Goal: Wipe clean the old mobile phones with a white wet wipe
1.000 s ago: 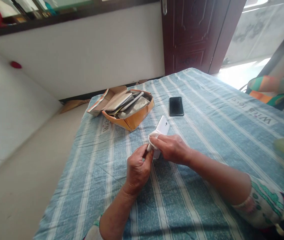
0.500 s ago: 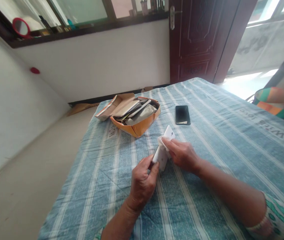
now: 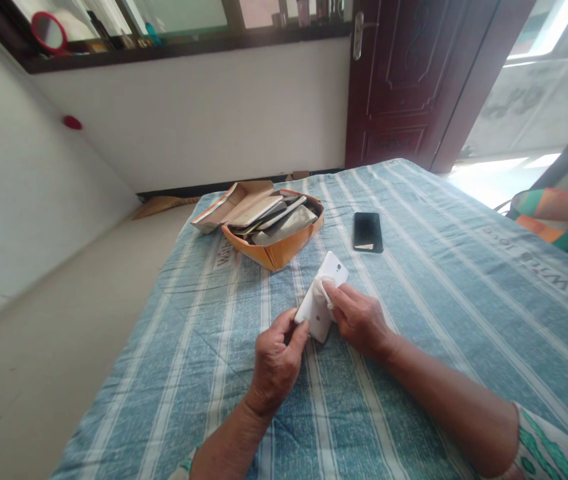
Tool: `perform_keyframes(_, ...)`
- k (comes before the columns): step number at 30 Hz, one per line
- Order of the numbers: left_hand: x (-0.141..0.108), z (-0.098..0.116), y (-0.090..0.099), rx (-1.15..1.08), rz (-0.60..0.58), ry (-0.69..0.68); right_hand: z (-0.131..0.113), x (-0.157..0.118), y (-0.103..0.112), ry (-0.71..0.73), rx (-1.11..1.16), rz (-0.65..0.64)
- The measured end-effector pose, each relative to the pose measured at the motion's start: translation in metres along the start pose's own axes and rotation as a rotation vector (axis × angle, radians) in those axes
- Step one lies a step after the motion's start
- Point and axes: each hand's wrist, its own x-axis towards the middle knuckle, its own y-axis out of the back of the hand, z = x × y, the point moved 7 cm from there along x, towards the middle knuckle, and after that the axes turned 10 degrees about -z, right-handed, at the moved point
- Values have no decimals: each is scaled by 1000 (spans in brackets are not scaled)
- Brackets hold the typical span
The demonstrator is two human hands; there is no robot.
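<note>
My left hand [image 3: 280, 353] is closed on the lower left edge of a white smartphone [image 3: 318, 321], its back facing up with the camera lens near the far end. Pinched in the fingers of my right hand [image 3: 361, 319] is a white cloth or tissue [image 3: 323, 291], pressed against the phone's back. The cloth covers part of that back. Beyond my hands, a dark phone [image 3: 367, 232] lies flat on the blue striped bedspread [image 3: 204, 393]. An orange cardboard box [image 3: 284, 250] stands to its left, lid open, holding several phones or similar flat devices.
The bedspread's far edge runs close to a white wall [image 3: 204, 127] and a dark red door [image 3: 389, 100]. A window sill [image 3: 189, 48] carries a red-framed mirror [image 3: 49, 32] and small bottles. Flattened cardboard [image 3: 164, 207] lies on the floor at left. Colourful fabric [image 3: 547, 217] sits at the right.
The white phone has turned so more of its back faces me. My right hand and the cloth have shifted slightly left over it, while my left hand keeps its hold.
</note>
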Motion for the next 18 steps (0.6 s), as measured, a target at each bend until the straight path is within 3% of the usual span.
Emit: perform_keyframes(18, -6, -14, 2, -103, 30, 119, -4, 3, -6, 15, -3, -64)
